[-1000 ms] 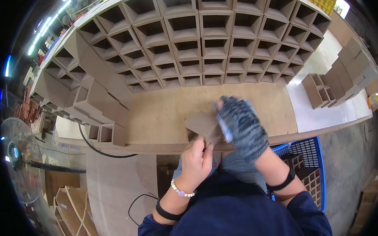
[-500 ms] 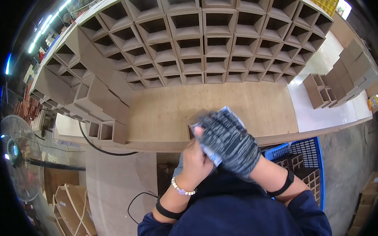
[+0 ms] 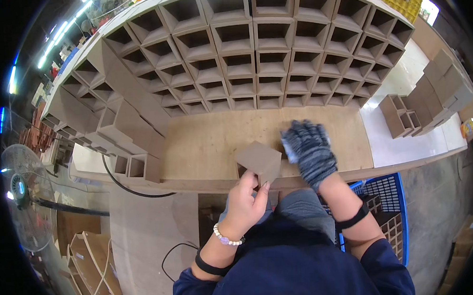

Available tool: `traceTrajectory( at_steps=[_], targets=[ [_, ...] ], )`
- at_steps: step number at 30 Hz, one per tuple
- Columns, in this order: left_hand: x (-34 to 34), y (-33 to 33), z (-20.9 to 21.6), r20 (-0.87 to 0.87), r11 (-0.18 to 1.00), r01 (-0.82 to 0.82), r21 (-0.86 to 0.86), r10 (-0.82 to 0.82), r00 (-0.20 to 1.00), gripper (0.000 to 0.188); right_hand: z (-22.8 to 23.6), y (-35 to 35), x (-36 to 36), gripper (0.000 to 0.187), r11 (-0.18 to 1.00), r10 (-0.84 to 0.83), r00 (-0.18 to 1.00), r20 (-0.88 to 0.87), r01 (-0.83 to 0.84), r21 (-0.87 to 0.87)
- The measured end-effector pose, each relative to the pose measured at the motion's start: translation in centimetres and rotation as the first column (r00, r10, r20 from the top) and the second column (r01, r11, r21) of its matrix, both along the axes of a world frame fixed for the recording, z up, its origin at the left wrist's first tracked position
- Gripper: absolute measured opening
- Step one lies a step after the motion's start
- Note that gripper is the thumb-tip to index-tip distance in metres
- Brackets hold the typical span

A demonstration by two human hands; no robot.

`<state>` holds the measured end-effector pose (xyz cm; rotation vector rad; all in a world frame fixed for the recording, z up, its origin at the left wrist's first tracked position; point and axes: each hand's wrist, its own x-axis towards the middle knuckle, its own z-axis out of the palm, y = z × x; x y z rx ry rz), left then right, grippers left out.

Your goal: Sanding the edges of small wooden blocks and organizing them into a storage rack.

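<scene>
My left hand (image 3: 244, 202), bare and with a beaded bracelet at the wrist, pinches the near edge of a small brown-grey box (image 3: 261, 159). The box is tilted over the front edge of the bench, with one plain face turned up. My right hand (image 3: 311, 152) wears a dark grey mottled knit glove and is just right of the box, apart from it. Under its palm shows part of a pale blue-and-white sheet or cloth (image 3: 290, 149), gripped by the gloved fingers; its exact kind is hidden.
Stacked open-fronted boxes (image 3: 238, 60) form a wall behind the wooden bench (image 3: 204, 143). More boxes stand at left (image 3: 122, 126) and right (image 3: 429, 94). A blue crate (image 3: 403, 219) sits below, right. At far left are a fan (image 3: 22, 194) and a black cable (image 3: 122, 185).
My gloved hand has moved off the box to the right, taking the pale sheet along. The box, hidden under it before, now shows its upper face, still in my left hand.
</scene>
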<state>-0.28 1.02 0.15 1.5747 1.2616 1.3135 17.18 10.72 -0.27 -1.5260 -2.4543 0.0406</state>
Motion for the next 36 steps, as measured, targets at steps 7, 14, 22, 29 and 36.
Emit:
traceTrajectory(
  at_steps=[7, 14, 22, 29, 36],
  targets=[
    [-1.3, 0.6, 1.3, 0.527, 0.976, 0.027, -0.217, 0.094, 0.845, 0.024, 2.0, -0.4, 2.6, 0.057, 0.972, 0.106, 0.931, -0.350, -0.022, 0.235],
    [0.3, 0.0, -0.8, -0.189, 0.984, -0.066, 0.164, 0.097, 0.977, 0.025, 4.0, -4.4, -2.3, 0.053, 0.902, 0.345, 0.896, -0.280, -0.233, 0.364],
    [0.8, 0.1, -0.3, -0.394, 0.970, -0.042, 0.238, 0.136, 0.909, 0.017, 1.1, 0.2, -1.5, 0.034, 0.975, 0.054, 0.995, -0.089, -0.033, 0.220],
    [0.9, 0.1, 0.0, -0.407, 0.957, -0.023, 0.290, 0.144, 0.902, 0.016, 3.2, -2.2, -3.1, 0.039, 0.962, 0.271, 0.954, -0.131, -0.270, 0.027],
    [1.2, 0.2, 0.2, -0.246, 0.939, -0.039, 0.342, 0.130, 0.961, 0.016, 2.5, -5.8, -3.5, 0.042, 0.914, 0.372, 0.911, -0.175, -0.327, 0.240]
  ],
)
